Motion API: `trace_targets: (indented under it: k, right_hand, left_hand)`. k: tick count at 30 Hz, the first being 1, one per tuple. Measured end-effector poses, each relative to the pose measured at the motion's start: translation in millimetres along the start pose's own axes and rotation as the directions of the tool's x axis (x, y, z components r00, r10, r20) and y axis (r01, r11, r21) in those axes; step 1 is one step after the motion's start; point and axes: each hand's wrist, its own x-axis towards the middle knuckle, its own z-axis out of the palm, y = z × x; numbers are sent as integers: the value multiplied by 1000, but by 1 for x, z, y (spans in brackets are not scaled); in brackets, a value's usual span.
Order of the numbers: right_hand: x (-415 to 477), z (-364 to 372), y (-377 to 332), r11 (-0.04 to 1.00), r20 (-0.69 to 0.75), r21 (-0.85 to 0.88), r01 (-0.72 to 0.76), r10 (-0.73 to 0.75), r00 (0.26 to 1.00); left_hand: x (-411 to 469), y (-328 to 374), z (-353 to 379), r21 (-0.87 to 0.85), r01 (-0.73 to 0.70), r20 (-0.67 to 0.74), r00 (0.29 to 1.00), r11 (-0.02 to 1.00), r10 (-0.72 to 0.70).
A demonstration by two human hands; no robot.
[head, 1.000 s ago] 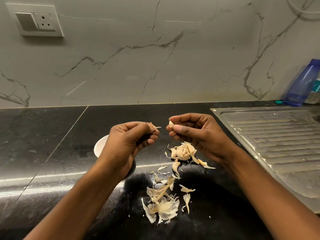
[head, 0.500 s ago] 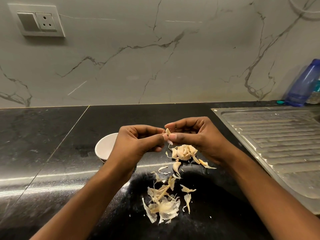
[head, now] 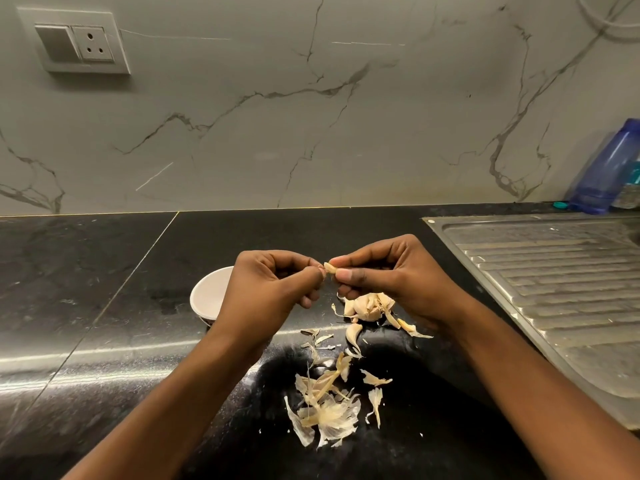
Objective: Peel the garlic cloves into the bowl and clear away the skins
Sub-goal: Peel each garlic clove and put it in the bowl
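My right hand pinches a small pale garlic clove between thumb and forefinger above the black counter. The fingertips of my left hand pinch the clove's left end, where its skin is. A broken garlic bulb with several cloves lies under my right hand. One loose clove sits just in front of it. Papery skins are strewn nearer to me. A small white bowl stands behind my left hand, partly hidden; I cannot see what it holds.
A steel sink drainboard takes up the right side of the black counter. A blue bottle stands in the back right corner against the marble wall. A wall socket sits at the upper left.
My left hand moved right from over the bowl and met my right hand at the clove. The bowl shows more now. My right hand stayed nearly in place.
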Motion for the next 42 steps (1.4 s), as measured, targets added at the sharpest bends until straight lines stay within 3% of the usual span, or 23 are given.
trace_targets:
  k: [5, 9, 18, 24, 27, 33, 39, 42]
  right_hand:
    - [2, -5, 0, 1000, -15, 5, -16, 16, 1000]
    - [2, -15, -2, 997, -46, 56, -57, 59, 997]
    - [2, -15, -2, 989, 15, 109, -96, 95, 995]
    - [1, -11, -1, 986, 29, 132, -106, 103, 994]
    - [2, -7, 0, 989, 14, 115, -88, 87, 996]
    - [10, 18, 1, 995, -26, -82, -58, 56, 998]
    - [43, 46, -9, 969, 31, -238, -71, 80, 996]
    - [60, 60, -9, 916, 89, -400, -45, 87, 992]
  left_hand:
    - [2, 5, 0, -243, 122, 9, 992, 962, -123]
    - [5, 9, -8, -270, 93, -32, 994, 958, -105]
    - [4, 2, -8, -105, 126, 61, 991, 986, -120]
    - [5, -3, -7, 225, 197, 275, 927, 954, -256]
    - [2, -5, -4, 412, 146, 336, 893, 899, -299]
    - [-2, -5, 2, 585, 41, 379, 869, 810, -318]
    - [-7, -2, 5, 617, -5, 384, 875, 787, -296]
    - [-5, -2, 2, 601, 8, 367, 886, 799, -284]
